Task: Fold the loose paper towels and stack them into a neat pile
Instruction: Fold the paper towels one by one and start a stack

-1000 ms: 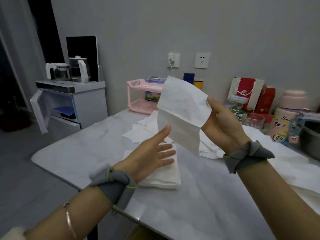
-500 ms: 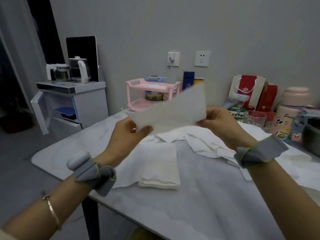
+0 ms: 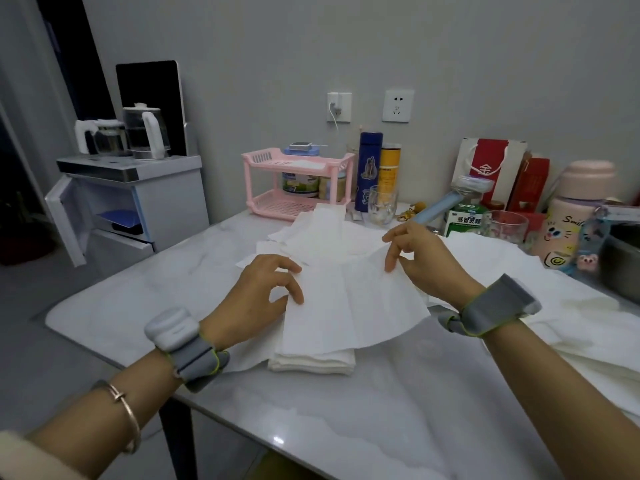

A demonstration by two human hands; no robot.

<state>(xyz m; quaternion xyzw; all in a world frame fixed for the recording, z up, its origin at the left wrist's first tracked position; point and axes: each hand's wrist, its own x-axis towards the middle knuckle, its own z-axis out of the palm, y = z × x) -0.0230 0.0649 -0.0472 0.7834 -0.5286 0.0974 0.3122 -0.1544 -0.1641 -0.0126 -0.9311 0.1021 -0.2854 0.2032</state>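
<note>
A white paper towel [image 3: 356,306] hangs spread out just above a small pile of folded towels [image 3: 311,362] near the table's front edge. My left hand [image 3: 259,296] pinches the sheet's left edge between thumb and fingers. My right hand [image 3: 419,258] pinches its upper right corner. Loose unfolded towels [image 3: 322,233] lie behind my hands in the middle of the white marble table [image 3: 346,427]. More white sheets [image 3: 554,306] are spread along the right side.
Along the wall stand a pink two-tier rack [image 3: 298,181], a blue flask [image 3: 369,171], a yellow can, glasses [image 3: 381,202], a red-and-white bag [image 3: 491,171] and a pink cartoon bottle [image 3: 571,216]. A metal pot [image 3: 623,261] sits far right. A cabinet with kettles [image 3: 138,133] stands left.
My left hand took hold of the sheet held up by the right. Both hands then lowered it, spread wide, down over the folded pile.
</note>
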